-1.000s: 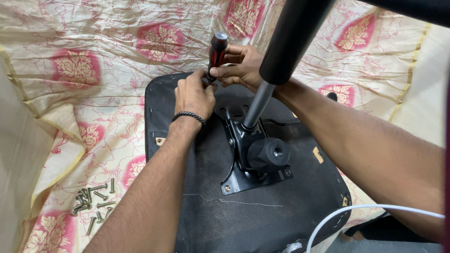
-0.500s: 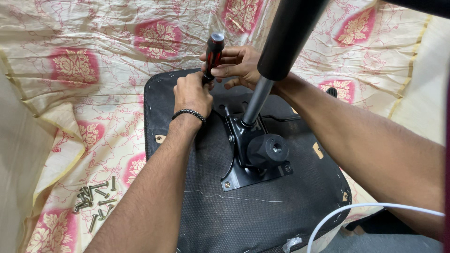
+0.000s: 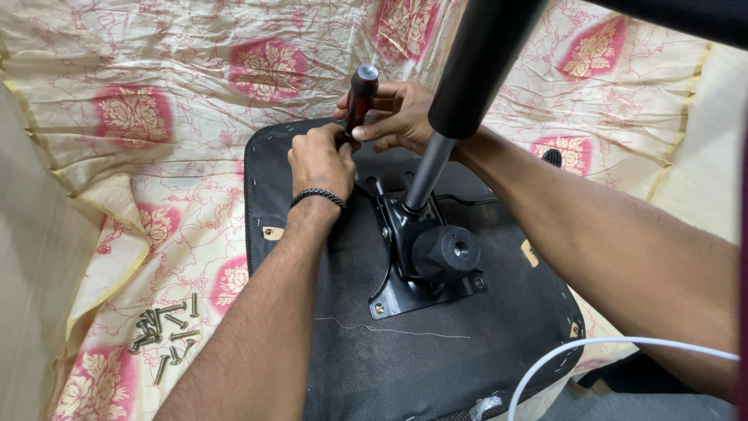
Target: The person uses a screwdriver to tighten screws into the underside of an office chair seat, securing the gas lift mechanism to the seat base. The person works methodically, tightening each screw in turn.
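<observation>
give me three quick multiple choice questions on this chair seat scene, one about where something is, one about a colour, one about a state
1. Where does the pile of loose screws lie?
A. On the patterned cloth, to the left of the seat
B. On top of the metal plate
C. In the right hand

2. What colours is the screwdriver handle?
A. Blue and white
B. Red and black
C. All yellow

3. How does the chair seat lie?
A. Upright, cushion up
B. Leaning against a wall
C. Upside down, with its black mechanism plate and gas cylinder pointing up

Answers:
1. A, the screws sit on the cloth at lower left.
2. B, the handle gripped by the right hand is red and black, with the left hand closed just below it.
3. C, the underside fabric and bolted plate face the camera.
</observation>
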